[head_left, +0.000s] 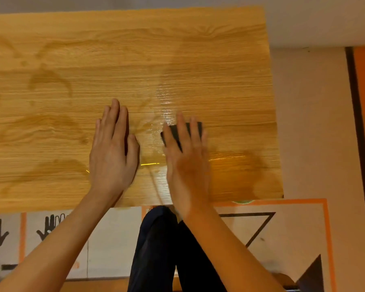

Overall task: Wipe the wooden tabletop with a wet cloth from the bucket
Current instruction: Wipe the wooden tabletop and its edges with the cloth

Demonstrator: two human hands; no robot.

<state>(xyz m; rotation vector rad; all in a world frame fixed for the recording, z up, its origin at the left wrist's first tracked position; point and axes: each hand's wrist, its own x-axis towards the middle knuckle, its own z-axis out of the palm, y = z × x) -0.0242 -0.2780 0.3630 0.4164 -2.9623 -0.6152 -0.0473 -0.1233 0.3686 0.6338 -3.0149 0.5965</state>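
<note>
Warm, fairly dim indoor light tints everything orange-yellow. On the wooden tabletop [72,102], glare glints off a wet streak just beyond the right hand [185,157], which is smeared by motion blur. The left hand [112,148] is sharper and casts a narrow dark shadow on its thumb side. The tabletop's edges bow with wide-angle distortion, and detail is soft overall.

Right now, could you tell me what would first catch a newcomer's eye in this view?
Two bare hands lie flat on the wooden tabletop near its front edge: the left hand empty with fingers together, the right hand pressing down on a dark cloth. Glossy wet streaks shine just beyond and between the hands, with duller damp smears across the left half.
</note>
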